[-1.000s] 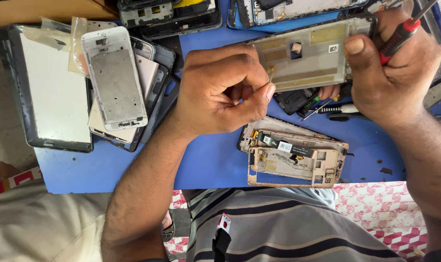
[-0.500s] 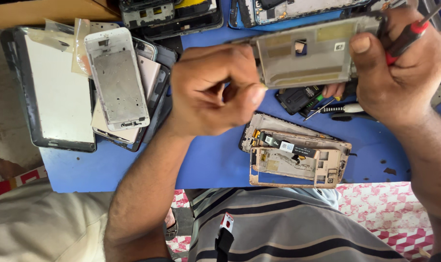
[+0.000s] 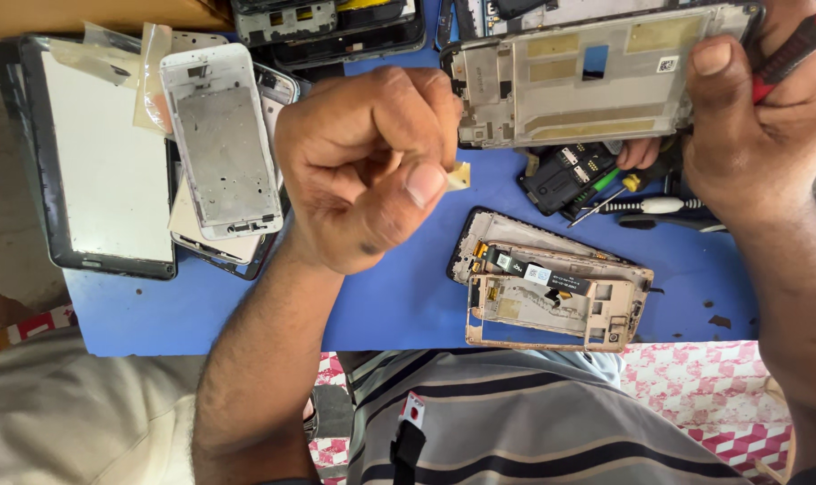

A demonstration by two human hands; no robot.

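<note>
Over a blue surface [image 3: 408,305], the left hand [image 3: 372,171] pinches a small pale scrap [image 3: 460,175], seemingly peeled from the stripped phone frame [image 3: 588,81] the right hand [image 3: 758,135] grips with a red-handled screwdriver [image 3: 799,45]; the frame looks mostly gutted, reassembly not begun.

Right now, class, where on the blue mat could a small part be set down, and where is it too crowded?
Bare blue mat shows along the near edge, between the stacked white phone frame and the gold frame, under the left hand. Another strip lies right of the gold frame. The far side is crowded: tablet, held frame, right hand, tools.
</note>
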